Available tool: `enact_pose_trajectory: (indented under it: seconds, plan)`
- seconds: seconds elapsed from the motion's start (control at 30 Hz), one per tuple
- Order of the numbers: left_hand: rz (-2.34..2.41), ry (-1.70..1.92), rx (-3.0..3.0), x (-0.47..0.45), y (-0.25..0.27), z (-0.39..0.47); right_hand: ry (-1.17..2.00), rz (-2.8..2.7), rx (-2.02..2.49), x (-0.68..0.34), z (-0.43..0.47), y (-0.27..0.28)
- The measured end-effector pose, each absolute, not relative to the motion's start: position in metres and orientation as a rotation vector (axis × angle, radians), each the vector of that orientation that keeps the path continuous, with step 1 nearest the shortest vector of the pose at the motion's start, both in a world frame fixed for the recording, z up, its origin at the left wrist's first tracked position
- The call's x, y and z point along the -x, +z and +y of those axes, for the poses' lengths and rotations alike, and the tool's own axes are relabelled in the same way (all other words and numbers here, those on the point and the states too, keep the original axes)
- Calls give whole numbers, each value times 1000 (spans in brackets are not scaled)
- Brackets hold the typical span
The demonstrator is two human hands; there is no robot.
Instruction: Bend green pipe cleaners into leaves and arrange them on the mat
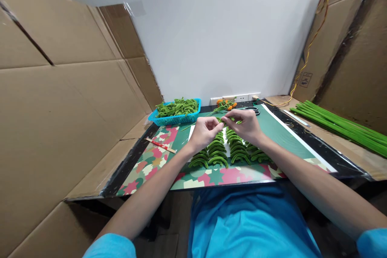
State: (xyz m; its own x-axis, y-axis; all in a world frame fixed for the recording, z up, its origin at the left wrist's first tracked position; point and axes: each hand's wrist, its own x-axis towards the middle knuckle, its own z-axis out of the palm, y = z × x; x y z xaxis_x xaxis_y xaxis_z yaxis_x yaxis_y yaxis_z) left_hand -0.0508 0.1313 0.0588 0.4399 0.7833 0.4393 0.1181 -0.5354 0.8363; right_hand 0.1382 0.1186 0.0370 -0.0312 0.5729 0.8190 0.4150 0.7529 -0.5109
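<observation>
My left hand [204, 132] and my right hand [246, 125] meet above the middle of the table, thumbs and fingertips pinched close together. Between them is a small green fuzzy chenille stem [223, 120], mostly covered by the fingers. Below, curved green chenille pieces [218, 154] lie in several neat columns, partly on a white sheet [227, 147]. The far ends of these columns are hidden behind my hands.
A blue basket [173, 119] of green chenille pieces stands at the back left. Orange-and-green chenille flowers [226, 105] and scissors [252, 110] lie behind my hands. Long green stems [341, 127] are at right, a red-wrapped stick [160, 145] at left. Cardboard walls [60, 100] flank the table.
</observation>
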Motion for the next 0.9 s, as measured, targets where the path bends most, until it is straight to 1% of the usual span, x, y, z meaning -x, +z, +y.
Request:
enact_pose_trajectory:
  seconds: [0.13, 0.3, 0.7, 0.9]
  plan:
    - [768, 1085, -1919, 50, 59, 132, 23, -1680, 799, -137, 122, 32]
    - [756, 1039, -1882, 52, 60, 133, 45, -1660, 824, -139, 124, 34]
    - [765, 1118, -1846, 53, 54, 138, -43, -1737, 833, -140, 125, 29]
    - [776, 1174, -1773, 53, 58, 141, -40, -1715, 791, -140, 120, 33]
